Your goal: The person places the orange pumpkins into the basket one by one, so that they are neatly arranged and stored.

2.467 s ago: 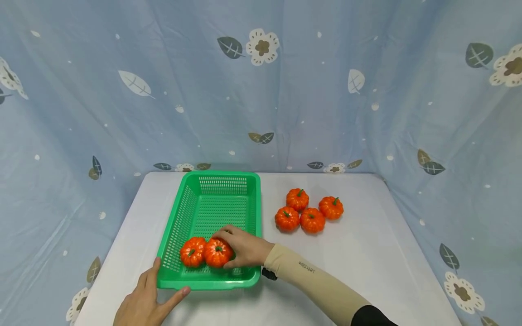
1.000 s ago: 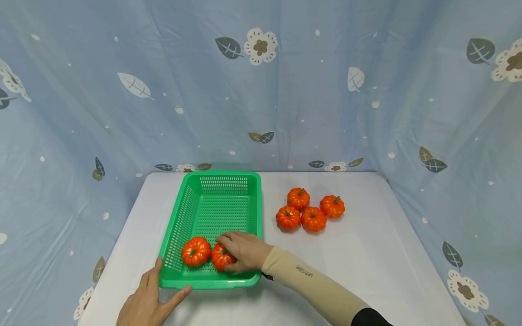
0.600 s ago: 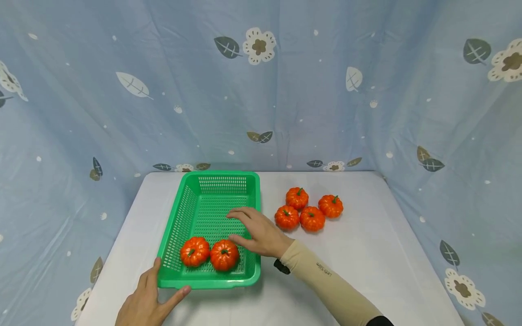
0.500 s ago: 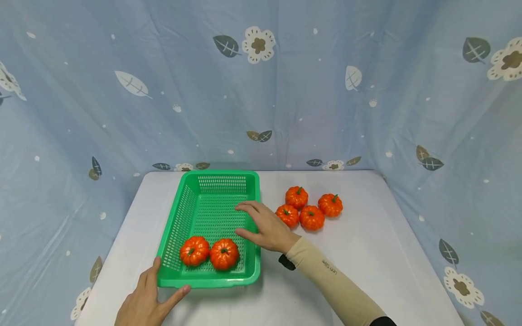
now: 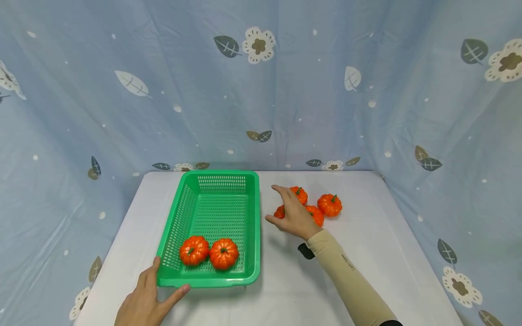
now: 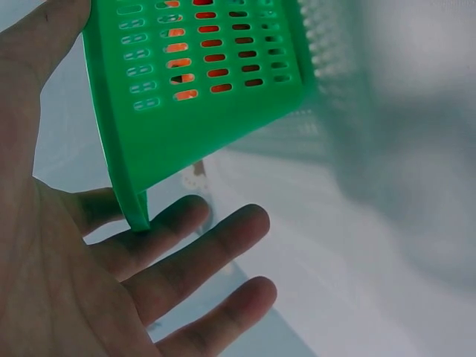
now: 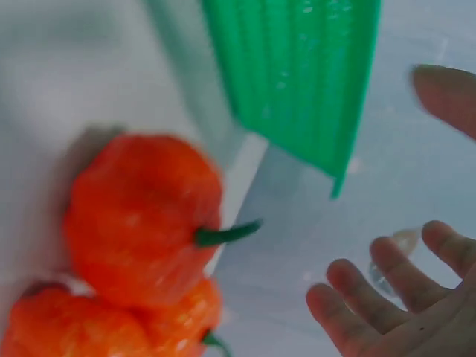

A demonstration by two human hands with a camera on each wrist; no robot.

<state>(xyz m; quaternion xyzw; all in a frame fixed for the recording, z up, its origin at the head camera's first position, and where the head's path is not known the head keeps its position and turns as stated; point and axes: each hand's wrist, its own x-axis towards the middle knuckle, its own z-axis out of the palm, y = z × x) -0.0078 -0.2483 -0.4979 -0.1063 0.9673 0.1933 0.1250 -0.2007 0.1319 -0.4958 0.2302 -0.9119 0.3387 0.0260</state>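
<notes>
In the head view, a green slotted plastic basket (image 5: 256, 226) stands on the left of the white table. Two small orange pumpkins, one left (image 5: 194, 251) and one right (image 5: 224, 254), sit side by side at its near end. My left hand (image 5: 140, 299) rests at the near-left corner, thumb and fingers spread against the rim. Over the table right of the basket, my right hand (image 5: 297, 218) hovers with fingers apart, holding nothing. It partly hides a cluster of pumpkins: a nearest one (image 5: 279, 212), a back one (image 5: 300, 194) and a front one (image 5: 316, 216).
Another pumpkin (image 5: 330, 205) sits at the right of the cluster. White table surface (image 5: 375, 244) stretches to the right and front. A blue patterned curtain (image 5: 204, 90) hangs behind and beside the table.
My right hand has let go of the right pumpkin in the basket, which now lies slightly further right, and has moved right and away over the cluster. My left hand stays put.
</notes>
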